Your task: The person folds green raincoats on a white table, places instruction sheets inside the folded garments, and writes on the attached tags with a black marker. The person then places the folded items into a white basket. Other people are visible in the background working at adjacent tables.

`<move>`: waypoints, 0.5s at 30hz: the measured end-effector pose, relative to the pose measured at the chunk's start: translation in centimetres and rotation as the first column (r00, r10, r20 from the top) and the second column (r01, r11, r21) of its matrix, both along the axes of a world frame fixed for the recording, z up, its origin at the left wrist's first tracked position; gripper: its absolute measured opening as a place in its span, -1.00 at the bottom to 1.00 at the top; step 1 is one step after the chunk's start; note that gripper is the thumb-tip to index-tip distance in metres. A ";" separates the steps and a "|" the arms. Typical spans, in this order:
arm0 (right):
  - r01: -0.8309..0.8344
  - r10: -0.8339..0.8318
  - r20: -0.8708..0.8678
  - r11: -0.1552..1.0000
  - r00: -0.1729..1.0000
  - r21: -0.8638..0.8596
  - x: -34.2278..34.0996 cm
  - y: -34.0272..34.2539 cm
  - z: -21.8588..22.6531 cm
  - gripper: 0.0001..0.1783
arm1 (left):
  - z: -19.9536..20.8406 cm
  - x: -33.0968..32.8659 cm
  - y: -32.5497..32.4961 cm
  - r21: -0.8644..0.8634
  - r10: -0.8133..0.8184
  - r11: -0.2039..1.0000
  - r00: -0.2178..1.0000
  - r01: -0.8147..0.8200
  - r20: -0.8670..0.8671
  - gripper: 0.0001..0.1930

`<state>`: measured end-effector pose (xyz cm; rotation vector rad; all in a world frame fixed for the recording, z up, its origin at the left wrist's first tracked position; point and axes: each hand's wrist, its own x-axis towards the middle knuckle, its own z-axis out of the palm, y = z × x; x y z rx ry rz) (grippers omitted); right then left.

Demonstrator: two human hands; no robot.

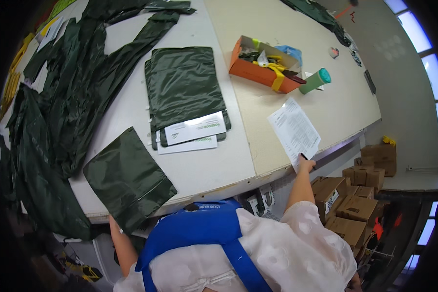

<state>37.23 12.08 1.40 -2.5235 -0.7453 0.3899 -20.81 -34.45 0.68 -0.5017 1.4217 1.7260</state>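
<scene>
My right hand (305, 164) reaches up to the table's near edge and pinches the lower corner of a printed white paper sheet (293, 129) lying on the tan board. My left hand (114, 225) comes up under the table's front edge. It is mostly hidden behind the lower corner of a flat dark green bag (126, 180) that hangs over the edge, and it seems to grip that corner. I wear a pale blouse and a blue strap (204, 228).
A stack of dark green bags (185, 90) with white label sheets (194, 129) lies mid-table. Loose dark green fabric (58, 107) covers the left. An orange box of tools (260, 65) and a green cylinder (315, 80) stand farther back. Cardboard boxes (350, 204) are piled on the floor at right.
</scene>
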 end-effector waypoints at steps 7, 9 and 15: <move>0.012 -0.004 0.074 0.993 0.997 -0.119 1.6 -0.8 0.1 -0.03 | 2.2 0.7 0.7 0.133 0.058 0.989 0.998 -0.059 0.008 -0.57; 0.020 -0.010 0.138 0.997 0.990 -0.071 3.1 -1.2 -0.9 -0.27 | 3.3 0.9 2.0 0.236 0.096 0.967 0.995 -0.101 0.033 -0.57; -0.193 0.190 0.244 0.981 0.951 -0.008 2.9 -1.9 1.6 -0.72 | -1.1 -1.5 -0.7 -0.297 -0.256 0.927 0.965 0.230 -0.052 -0.87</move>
